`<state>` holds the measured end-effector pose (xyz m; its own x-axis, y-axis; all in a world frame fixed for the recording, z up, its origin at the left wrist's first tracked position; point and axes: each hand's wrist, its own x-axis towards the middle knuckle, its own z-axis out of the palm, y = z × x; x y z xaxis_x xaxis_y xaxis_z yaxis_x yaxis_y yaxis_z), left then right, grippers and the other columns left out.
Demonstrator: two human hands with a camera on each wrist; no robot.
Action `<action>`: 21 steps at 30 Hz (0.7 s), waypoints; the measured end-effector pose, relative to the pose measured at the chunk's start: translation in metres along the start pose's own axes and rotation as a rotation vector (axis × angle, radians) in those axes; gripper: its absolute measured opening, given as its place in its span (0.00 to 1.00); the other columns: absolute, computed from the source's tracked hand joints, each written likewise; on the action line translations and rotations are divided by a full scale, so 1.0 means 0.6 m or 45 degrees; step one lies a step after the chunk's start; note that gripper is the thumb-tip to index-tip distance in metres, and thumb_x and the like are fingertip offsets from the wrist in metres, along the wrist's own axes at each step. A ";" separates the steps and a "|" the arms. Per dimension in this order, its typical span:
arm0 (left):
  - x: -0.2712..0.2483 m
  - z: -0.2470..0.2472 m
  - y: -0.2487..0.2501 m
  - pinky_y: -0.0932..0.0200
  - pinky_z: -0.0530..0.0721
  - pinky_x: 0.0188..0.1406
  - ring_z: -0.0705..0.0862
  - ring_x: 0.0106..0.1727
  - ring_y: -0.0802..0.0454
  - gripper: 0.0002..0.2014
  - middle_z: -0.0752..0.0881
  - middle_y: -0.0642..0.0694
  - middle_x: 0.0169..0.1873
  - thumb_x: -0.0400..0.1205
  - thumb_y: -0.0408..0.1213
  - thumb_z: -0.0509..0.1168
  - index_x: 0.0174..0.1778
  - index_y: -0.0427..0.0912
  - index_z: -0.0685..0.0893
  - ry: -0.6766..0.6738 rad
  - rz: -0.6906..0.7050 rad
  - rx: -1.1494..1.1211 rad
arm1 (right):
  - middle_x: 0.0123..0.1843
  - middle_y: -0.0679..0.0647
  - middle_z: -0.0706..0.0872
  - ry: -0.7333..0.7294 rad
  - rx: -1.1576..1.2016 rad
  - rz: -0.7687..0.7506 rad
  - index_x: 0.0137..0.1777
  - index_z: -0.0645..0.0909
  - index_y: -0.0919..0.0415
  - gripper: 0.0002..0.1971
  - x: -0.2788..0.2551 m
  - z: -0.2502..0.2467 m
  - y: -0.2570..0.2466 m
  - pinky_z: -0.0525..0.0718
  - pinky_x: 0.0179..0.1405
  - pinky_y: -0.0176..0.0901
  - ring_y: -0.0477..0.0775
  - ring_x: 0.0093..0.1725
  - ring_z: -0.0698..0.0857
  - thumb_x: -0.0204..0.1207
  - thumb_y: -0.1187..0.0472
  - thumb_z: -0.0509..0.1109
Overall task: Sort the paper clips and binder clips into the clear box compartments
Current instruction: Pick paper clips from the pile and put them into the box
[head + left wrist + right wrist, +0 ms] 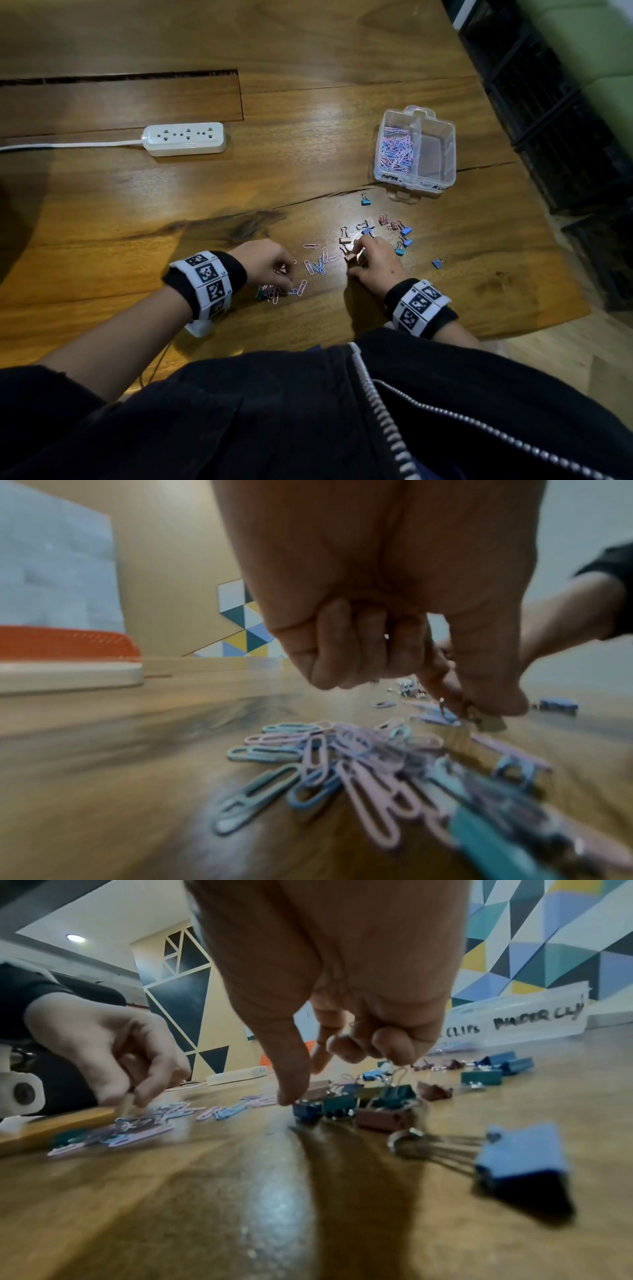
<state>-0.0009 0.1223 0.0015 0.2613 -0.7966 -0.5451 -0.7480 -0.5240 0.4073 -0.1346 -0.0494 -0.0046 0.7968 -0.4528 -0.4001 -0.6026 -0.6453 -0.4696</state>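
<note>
Left hand (265, 265) pinching a blurred clip; right hand (371, 262) grip on binder clips (346, 1107) unclear.

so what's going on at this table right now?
A person is sorting clips into a clear box. Its left compartment already holds paper clips; the right one looks empty. The left hand works at a pile of paper clips, pinching something small that I can't identify. The right hand is among the binder clips, fingers curled, thumb touching one; whether it holds any is unclear. Most binder clips still lie loose on the wooden table.
</note>
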 end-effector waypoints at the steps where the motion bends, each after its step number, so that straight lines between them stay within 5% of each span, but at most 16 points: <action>1: 0.003 -0.001 0.001 0.58 0.76 0.42 0.79 0.40 0.52 0.12 0.88 0.45 0.44 0.76 0.47 0.69 0.46 0.42 0.87 0.059 -0.013 -0.125 | 0.60 0.56 0.75 0.027 -0.035 -0.026 0.56 0.76 0.57 0.14 -0.001 -0.001 0.000 0.68 0.53 0.37 0.49 0.55 0.71 0.71 0.61 0.71; 4: 0.023 -0.009 0.016 0.56 0.80 0.39 0.79 0.32 0.53 0.11 0.86 0.40 0.38 0.76 0.43 0.69 0.44 0.38 0.86 0.315 -0.117 -0.582 | 0.59 0.55 0.74 0.067 -0.190 -0.187 0.59 0.77 0.57 0.14 -0.008 0.009 -0.016 0.68 0.57 0.38 0.52 0.62 0.71 0.74 0.58 0.68; 6: 0.042 -0.016 0.027 0.65 0.78 0.36 0.80 0.32 0.59 0.08 0.84 0.45 0.37 0.77 0.41 0.69 0.45 0.40 0.85 0.425 -0.214 -0.747 | 0.61 0.55 0.73 0.068 -0.272 -0.255 0.61 0.77 0.58 0.14 -0.008 0.021 -0.029 0.70 0.61 0.41 0.54 0.64 0.69 0.76 0.57 0.66; 11: 0.048 -0.035 0.015 0.62 0.72 0.41 0.75 0.40 0.55 0.16 0.78 0.53 0.36 0.76 0.42 0.70 0.57 0.41 0.81 0.355 -0.335 -0.598 | 0.61 0.58 0.74 0.065 -0.289 -0.205 0.56 0.79 0.62 0.12 0.013 0.032 -0.034 0.72 0.61 0.46 0.56 0.63 0.71 0.76 0.58 0.65; 14: 0.012 -0.035 -0.016 0.61 0.74 0.50 0.77 0.49 0.54 0.22 0.82 0.52 0.49 0.71 0.42 0.75 0.59 0.43 0.77 0.124 -0.323 -0.338 | 0.60 0.60 0.75 0.032 -0.343 -0.224 0.52 0.79 0.64 0.11 0.018 0.035 -0.028 0.73 0.58 0.48 0.57 0.60 0.72 0.78 0.57 0.64; 17: -0.017 -0.018 -0.044 0.56 0.79 0.51 0.81 0.56 0.47 0.29 0.82 0.46 0.59 0.72 0.54 0.71 0.62 0.42 0.71 0.011 -0.437 0.001 | 0.60 0.59 0.74 0.009 -0.443 -0.287 0.54 0.77 0.64 0.10 0.016 0.038 -0.026 0.73 0.58 0.46 0.56 0.59 0.71 0.78 0.59 0.63; 21: -0.035 0.019 -0.047 0.50 0.84 0.51 0.82 0.55 0.43 0.42 0.81 0.40 0.57 0.66 0.72 0.63 0.62 0.39 0.69 0.158 -0.669 0.016 | 0.59 0.58 0.74 -0.114 -0.459 -0.380 0.57 0.74 0.65 0.09 0.007 0.040 -0.034 0.71 0.62 0.44 0.56 0.60 0.70 0.78 0.67 0.61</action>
<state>0.0080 0.1572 -0.0073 0.6717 -0.4578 -0.5824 -0.5040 -0.8586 0.0937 -0.1200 -0.0235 -0.0154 0.9159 -0.1709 -0.3631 -0.2814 -0.9186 -0.2774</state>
